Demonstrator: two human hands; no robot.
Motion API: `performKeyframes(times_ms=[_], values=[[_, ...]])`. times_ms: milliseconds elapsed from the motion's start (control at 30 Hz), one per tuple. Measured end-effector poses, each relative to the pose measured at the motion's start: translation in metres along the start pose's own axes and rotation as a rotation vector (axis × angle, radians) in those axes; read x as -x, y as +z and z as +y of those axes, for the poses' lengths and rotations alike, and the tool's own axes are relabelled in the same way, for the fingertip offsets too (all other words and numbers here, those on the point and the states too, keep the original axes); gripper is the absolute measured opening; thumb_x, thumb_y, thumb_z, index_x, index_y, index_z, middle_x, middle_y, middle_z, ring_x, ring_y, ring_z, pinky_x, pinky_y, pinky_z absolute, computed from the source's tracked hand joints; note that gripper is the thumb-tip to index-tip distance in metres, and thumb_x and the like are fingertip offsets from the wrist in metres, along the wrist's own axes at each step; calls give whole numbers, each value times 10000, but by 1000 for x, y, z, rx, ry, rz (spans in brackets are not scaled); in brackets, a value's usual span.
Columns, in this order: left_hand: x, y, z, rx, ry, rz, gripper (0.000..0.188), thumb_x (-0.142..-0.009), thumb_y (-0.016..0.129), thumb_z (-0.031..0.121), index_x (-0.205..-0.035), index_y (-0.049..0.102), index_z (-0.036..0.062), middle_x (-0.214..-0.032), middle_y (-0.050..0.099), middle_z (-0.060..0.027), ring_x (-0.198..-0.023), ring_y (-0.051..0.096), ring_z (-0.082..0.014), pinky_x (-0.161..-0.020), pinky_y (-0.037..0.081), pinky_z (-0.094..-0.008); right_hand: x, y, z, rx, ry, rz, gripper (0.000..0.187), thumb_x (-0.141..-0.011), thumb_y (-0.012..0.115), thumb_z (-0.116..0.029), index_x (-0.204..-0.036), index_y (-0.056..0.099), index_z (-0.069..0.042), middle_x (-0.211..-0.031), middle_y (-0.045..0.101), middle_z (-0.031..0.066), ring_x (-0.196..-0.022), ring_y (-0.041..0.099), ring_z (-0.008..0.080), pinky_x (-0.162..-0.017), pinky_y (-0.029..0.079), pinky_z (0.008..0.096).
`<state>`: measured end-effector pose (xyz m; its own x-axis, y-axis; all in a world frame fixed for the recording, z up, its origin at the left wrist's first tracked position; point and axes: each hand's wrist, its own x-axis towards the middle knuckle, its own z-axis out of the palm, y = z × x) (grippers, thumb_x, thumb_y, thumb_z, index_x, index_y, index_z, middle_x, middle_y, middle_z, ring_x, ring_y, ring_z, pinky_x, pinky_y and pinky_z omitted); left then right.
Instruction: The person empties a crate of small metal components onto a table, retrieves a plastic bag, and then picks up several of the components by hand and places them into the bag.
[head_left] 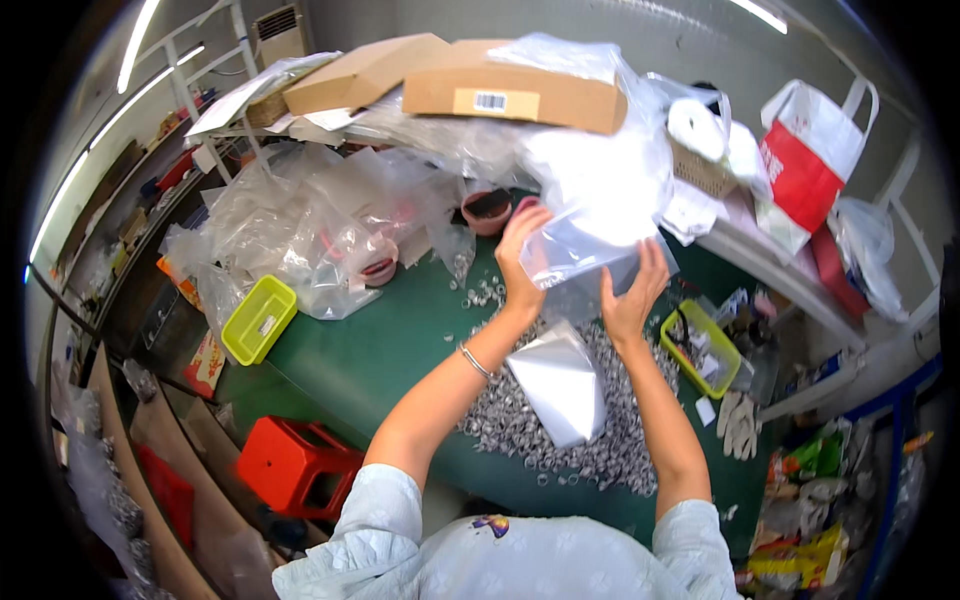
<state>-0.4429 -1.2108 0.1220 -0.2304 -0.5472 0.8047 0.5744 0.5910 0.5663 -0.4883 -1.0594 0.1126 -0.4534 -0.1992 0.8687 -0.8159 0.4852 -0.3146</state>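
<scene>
Bag, clear flat plastic (580, 252), is up over the desk, between the person's two hands. Left hand (521, 262) is at its left edge; grip there looks clamped on the plastic, though the thumb is mostly hidden. Right hand (630, 305) is at the right side, thumb and fingers spread apart against the film; can't tell if that grip pinches anything. Glare whites out the area just behind.

Below: fanned stack of clear flat plastic sheets or bags (560, 385), lying on a broad heap of small grey ring-shaped parts (625, 440) on the dark green desk (370, 345). Yellow-green rectangular plastic basket (694, 376) with odds and ends is right of the heap.

Handling notes, judgement only: thin film likely clings and slides, so hold one edge firmly with the left and work the layers apart with the right thumb. Keep tension light, creases out. Stay clear of the stack; a knock could scatter it over the rings.
</scene>
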Motion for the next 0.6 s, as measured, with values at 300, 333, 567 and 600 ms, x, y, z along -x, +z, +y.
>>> performKeyframes(times_ms=[300,333,567,600], values=[[-44,62,15,-129,316,-266,313,-630,509,-119,-901,606,4,-1011,531,-163,-944,531,-322,-785,460,-353,200,45,94,-19,730,-898,1025,-547,779,-408,-1316,256,23,-1277,383,234,-1181,344,393,-987,233,498],[-50,65,10,-145,328,-302,331,-611,515,-125,-902,604,8,-1017,528,-155,-947,529,-319,-795,452,-353,208,48,84,48,691,-974,1040,-536,781,-429,-1316,259,18,-1270,392,228,-1183,340,386,-987,223,505],[-65,71,2,-222,364,-408,383,-560,509,-148,-898,602,7,-1024,517,-152,-912,529,-302,-805,441,-345,227,45,59,285,487,-988,1068,-476,800,-489,-1273,313,30,-1138,494,172,-1111,393,315,-931,237,484],[-58,63,5,-211,311,-359,362,-558,515,-136,-879,613,1,-1005,539,-148,-887,549,-286,-793,447,-331,223,46,61,291,478,-1023,1091,-469,798,-498,-1277,303,43,-1145,492,182,-1103,398,311,-931,237,482]])
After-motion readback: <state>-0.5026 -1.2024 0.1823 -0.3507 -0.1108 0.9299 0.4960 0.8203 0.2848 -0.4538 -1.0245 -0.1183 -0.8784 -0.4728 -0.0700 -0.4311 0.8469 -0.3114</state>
